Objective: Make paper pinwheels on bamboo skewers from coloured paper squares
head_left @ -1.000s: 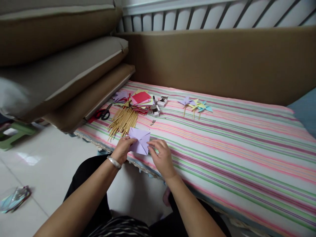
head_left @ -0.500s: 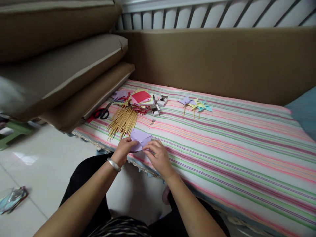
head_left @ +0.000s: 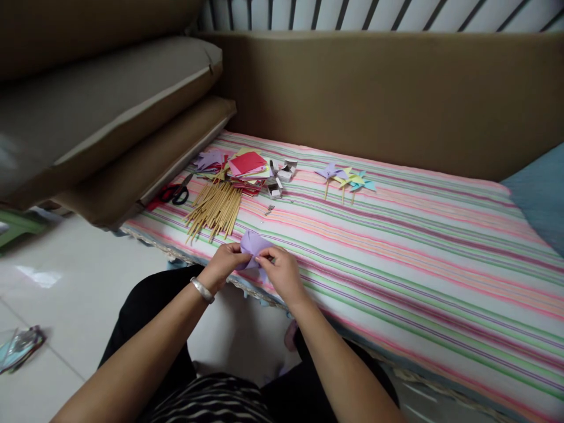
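The workpiece is a curled sheet of pale purple paper [head_left: 254,242]. It is located between both hands, over the near edge of a pink, green and white striped cloth [head_left: 396,235], just right of a spread of thin, straw-coloured wooden sticks [head_left: 215,208].

Left hand [head_left: 222,265]: thumb and fingers are clamped on the left side of the sheet. Right hand [head_left: 282,271]: thumb and forefinger are brought together on the paper near its middle; the lower fingers' contact cannot be determined.

Handling properties (estimated): very light, flexible, springy when bent, not slippery. It probably creases or tears under force. Take hold near the middle with light fingertip pressure; avoid pulling loose corners.
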`<state>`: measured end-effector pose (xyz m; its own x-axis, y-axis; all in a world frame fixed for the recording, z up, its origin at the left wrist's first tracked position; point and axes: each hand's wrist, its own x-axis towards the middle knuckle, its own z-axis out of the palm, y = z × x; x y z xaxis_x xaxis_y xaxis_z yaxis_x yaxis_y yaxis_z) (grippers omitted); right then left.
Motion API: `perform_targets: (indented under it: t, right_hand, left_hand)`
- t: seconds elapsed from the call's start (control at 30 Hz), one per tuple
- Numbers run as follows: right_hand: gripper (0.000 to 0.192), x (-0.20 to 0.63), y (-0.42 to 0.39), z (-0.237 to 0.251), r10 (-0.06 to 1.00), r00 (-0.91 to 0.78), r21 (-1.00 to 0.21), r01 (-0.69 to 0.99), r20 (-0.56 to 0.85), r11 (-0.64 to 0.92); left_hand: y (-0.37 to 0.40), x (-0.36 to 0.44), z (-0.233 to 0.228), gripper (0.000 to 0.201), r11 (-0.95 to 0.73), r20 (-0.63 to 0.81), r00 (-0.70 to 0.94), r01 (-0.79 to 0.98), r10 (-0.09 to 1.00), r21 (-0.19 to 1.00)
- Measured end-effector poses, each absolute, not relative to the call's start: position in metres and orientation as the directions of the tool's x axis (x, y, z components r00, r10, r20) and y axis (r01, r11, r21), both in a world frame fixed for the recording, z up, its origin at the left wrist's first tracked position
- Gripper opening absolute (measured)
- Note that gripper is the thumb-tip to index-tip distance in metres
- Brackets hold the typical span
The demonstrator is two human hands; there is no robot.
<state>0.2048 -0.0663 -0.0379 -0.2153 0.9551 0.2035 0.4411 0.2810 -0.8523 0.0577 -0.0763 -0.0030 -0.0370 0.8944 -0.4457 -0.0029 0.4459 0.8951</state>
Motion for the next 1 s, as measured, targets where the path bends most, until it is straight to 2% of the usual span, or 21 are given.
perform_targets:
  t: [0.33, 0.57, 0.7, 0.77, 0.87, 0.93, 1.0]
  right_hand:
    - [0.006, 0.204, -0.064, -0.043, 0.971, -0.191, -0.876, 0.432, 0.144, 0.215]
    - [0.003, 0.203, -0.064, -0.040, 0.966, -0.185, -0.844, 0.474, 0.181, 0.249]
    - [0.026, 0.216, -0.058, -0.029, 0.968, -0.133, -0.871, 0.422, 0.213, 0.250]
    - [0.033, 0.223, -0.054, -0.026, 0.978, -0.178, -0.934, 0.321, 0.106, 0.159]
    - [0.025, 0.229, -0.050, -0.029, 0.915, -0.388, -0.986, 0.161, -0.111, -0.051]
    - [0.020, 0.230, -0.050, -0.033, 0.867, -0.465, -0.983, 0.118, -0.177, -0.137]
    - [0.021, 0.230, -0.051, -0.035, 0.863, -0.457, -0.977, 0.112, -0.214, -0.183]
  left_hand:
    - [-0.076, 0.056, -0.002, 0.011, 0.485, -0.485, 0.021, -0.032, 0.874, 0.874]
    - [-0.075, 0.057, 0.002, 0.006, 0.473, -0.473, -0.022, 0.049, 0.881, 0.880]
    - [-0.073, 0.057, 0.005, 0.005, 0.482, -0.492, 0.043, 0.150, 0.869, 0.863]
    - [-0.070, 0.057, 0.006, 0.008, 0.465, -0.495, 0.136, 0.203, 0.858, 0.862]
    - [-0.065, 0.057, 0.006, 0.010, 0.401, -0.456, 0.290, 0.229, 0.841, 0.887]
    - [-0.061, 0.058, 0.007, 0.008, 0.380, -0.456, 0.341, 0.267, 0.822, 0.886]
    - [-0.057, 0.060, 0.009, 0.006, 0.383, -0.488, 0.338, 0.333, 0.805, 0.862]
